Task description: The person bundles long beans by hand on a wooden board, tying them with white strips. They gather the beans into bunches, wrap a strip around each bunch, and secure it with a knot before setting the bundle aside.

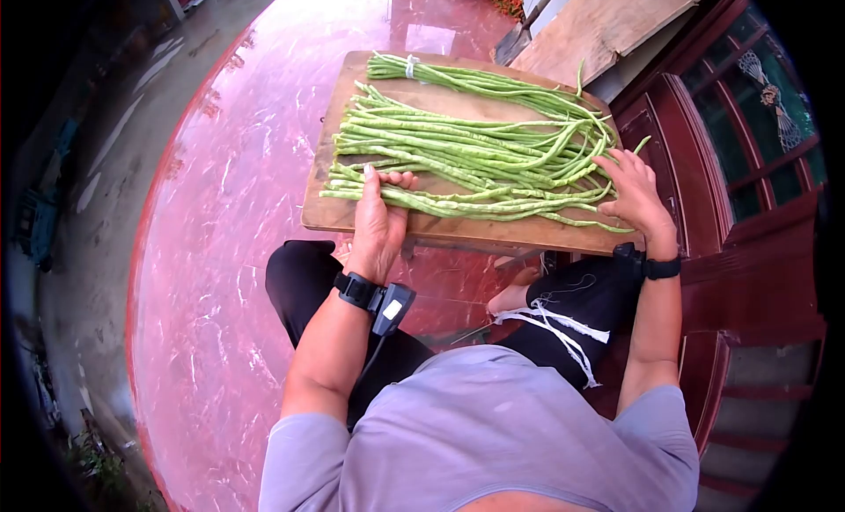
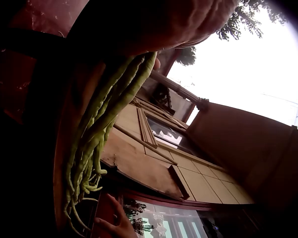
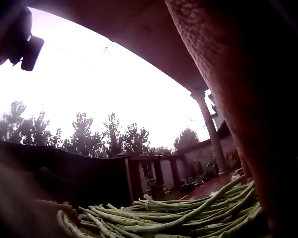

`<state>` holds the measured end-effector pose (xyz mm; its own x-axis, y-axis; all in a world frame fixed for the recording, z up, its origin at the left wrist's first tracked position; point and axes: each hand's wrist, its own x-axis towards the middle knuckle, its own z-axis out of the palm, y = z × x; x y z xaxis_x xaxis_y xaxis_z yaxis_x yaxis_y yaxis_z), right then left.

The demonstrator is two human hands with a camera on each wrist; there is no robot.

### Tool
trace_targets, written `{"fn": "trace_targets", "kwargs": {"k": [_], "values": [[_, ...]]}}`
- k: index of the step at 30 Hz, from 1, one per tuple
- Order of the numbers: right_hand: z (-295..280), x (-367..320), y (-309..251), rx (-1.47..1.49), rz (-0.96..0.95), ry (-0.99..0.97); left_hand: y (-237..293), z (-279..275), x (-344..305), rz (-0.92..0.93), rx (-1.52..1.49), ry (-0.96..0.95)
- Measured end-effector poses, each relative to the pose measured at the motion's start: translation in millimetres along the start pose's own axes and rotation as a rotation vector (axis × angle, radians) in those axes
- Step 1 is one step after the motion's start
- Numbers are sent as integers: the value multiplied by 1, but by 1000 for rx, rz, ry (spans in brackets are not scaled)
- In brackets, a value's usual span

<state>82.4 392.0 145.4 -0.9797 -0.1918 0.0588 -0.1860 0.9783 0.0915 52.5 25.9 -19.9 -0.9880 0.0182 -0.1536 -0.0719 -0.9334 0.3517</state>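
Long green beans [image 1: 458, 147] lie spread across a wooden board [image 1: 321, 214]; at its far side, a bundle of beans [image 1: 475, 82] is tied with a white band [image 1: 411, 66]. My left hand [image 1: 380, 223] grips several beans at the near left, thumb on top. In the left wrist view those beans [image 2: 109, 111] run down from the hand [image 2: 159, 25]. My right hand [image 1: 635, 195] is at the right ends of the beans, fingers spread and slightly bent; whether it touches them is unclear. The right wrist view shows beans [image 3: 188, 218] below the hand [image 3: 223, 89].
The board stands over a glossy red floor [image 1: 211, 292], close to a dark red door [image 1: 704, 160] on the right. A wooden plank [image 1: 607, 28] leans beyond the board, beside a shovel [image 1: 519, 41]. My legs are below the board's near edge.
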Motion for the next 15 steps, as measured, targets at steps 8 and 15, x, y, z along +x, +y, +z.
{"fn": "trace_targets", "kwargs": {"k": [8, 15], "values": [[50, 56, -161, 354, -328, 232, 2, 7, -6, 3, 103, 119], [90, 80, -197, 322, -259, 430, 4, 11, -11, -15, 176, 145]]}}
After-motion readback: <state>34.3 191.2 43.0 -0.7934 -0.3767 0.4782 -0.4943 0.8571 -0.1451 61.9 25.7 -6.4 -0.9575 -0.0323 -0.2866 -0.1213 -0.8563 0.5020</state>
